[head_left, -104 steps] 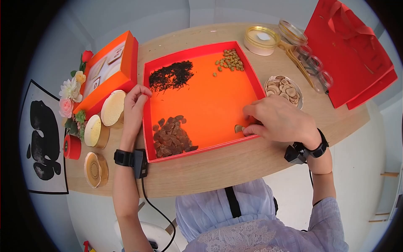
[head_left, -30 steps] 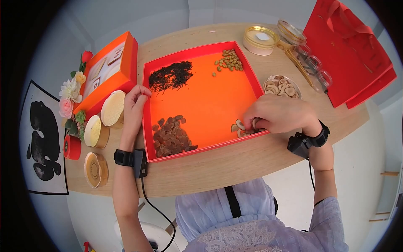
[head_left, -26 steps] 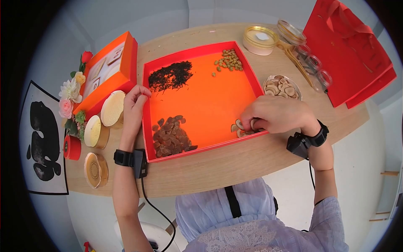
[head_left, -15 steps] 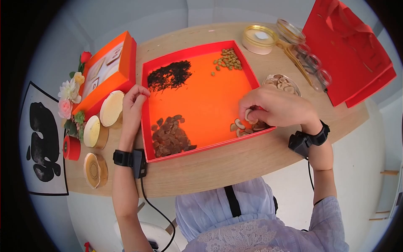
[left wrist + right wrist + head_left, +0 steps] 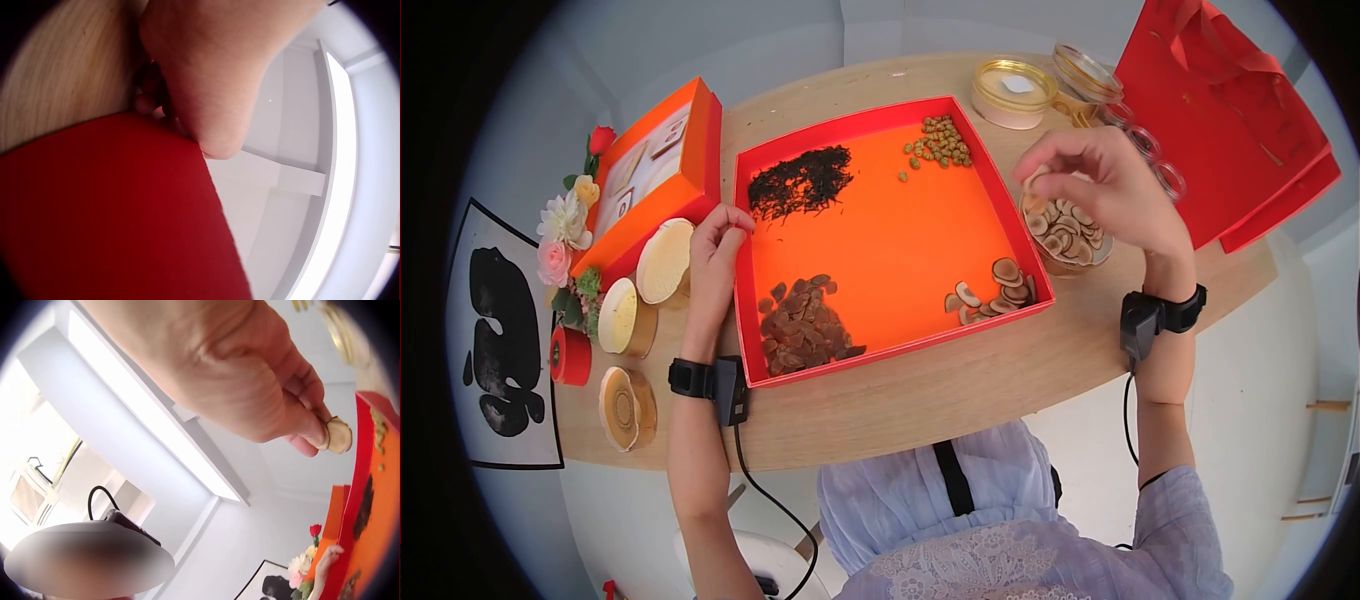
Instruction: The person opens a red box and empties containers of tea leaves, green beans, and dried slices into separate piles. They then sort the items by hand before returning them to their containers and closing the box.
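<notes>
A shallow red box with an orange floor (image 5: 890, 240) lies on the table. My left hand (image 5: 715, 258) grips its left wall, the thumb (image 5: 219, 128) over the edge in the left wrist view. My right hand (image 5: 1115, 185) is raised past the right wall, above a round tub (image 5: 1072, 270) of pale dried slices with brown rims. Between thumb and fingers it pinches a slice (image 5: 338, 435). Several such slices (image 5: 1008, 290) lie in the box's front right corner. The other corners hold black shreds (image 5: 802, 182), green pellets (image 5: 941, 142) and brown flakes (image 5: 808, 325).
At left stand an orange box (image 5: 700, 150), artificial flowers (image 5: 565, 218), a red tin (image 5: 571, 356) and three open tubs, one of them a beige tub (image 5: 628, 408). A gold-rimmed tub (image 5: 1014, 95), clear lids (image 5: 1088, 73) and a red bag (image 5: 1210, 130) stand at back right.
My right hand has left slices in the front right corner, then risen back and right to above the tub. More slices lie there than before. My left hand stays on the wall.
</notes>
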`<state>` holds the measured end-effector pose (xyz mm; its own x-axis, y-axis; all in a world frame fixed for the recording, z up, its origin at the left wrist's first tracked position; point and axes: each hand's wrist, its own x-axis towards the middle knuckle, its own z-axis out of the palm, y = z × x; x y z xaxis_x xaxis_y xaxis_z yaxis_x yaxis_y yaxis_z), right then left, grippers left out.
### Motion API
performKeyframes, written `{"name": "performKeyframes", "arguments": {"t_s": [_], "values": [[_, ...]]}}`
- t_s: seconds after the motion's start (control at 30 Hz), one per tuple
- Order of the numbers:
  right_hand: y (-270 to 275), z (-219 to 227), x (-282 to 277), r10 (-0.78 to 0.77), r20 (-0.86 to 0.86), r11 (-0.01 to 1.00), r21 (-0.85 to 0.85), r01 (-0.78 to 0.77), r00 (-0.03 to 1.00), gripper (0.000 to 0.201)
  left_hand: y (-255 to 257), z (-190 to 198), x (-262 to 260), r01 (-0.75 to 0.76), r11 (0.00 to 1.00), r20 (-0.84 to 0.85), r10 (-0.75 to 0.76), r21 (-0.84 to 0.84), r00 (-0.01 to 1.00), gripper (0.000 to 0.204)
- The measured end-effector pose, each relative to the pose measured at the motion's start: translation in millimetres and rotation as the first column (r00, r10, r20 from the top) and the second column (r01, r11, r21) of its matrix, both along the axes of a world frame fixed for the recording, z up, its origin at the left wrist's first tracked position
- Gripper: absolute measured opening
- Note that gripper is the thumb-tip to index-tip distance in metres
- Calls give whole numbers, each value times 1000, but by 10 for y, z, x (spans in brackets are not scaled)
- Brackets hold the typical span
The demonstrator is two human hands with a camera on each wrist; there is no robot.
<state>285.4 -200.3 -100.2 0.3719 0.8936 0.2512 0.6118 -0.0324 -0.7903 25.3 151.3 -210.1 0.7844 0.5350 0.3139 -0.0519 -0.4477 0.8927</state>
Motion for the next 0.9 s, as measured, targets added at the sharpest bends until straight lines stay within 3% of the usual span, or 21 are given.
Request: {"name": "performKeyframes", "arguments": {"t_s": [0.03,0.1,0.17,0.23,0.27,0.4,0.5,0.57,0.67,0.8,0.9], "values": [[-48,17,67,-1,1,1000,0,1,1000,13,6,-3,2,-1,1000,-1,1,-4,1000,10],[-125,46,170,-165,149,976,-115,183,975,12,14,-4,6,-11,999,3,11,38,1000,10],[-184,46,303,-173,105,973,-138,187,979,10,17,-10,11,-7,997,0,7,77,1000,10],[-259,16,465,-122,19,985,-120,123,992,11,28,-27,9,-15,1000,12,15,21,1000,10],[-294,21,495,-165,-2,977,-135,163,986,11,33,-31,0,-8,1000,-2,8,-27,1000,9],[-354,32,553,-211,39,966,-142,215,977,12,34,-15,3,-8,999,0,8,42,1000,9],[-367,77,512,-180,19,960,-215,180,983,13,49,-33,3,-3,1000,-3,3,10,1000,9],[-351,89,507,42,-21,941,-336,-47,999,13,57,-44,7,1,1000,5,-1,6,1000,9],[-299,100,410,56,5,881,-470,-47,998,13,39,-22,3,5,1000,5,-5,-4,1000,9],[-281,72,423,44,67,872,-490,-6,997,16,12,2,-8,0,1000,-12,-1,-13,1000,9],[-267,26,481,-3,47,913,-407,22,999,18,49,-36,-6,8,999,-7,-8,-46,1000,9]]}}
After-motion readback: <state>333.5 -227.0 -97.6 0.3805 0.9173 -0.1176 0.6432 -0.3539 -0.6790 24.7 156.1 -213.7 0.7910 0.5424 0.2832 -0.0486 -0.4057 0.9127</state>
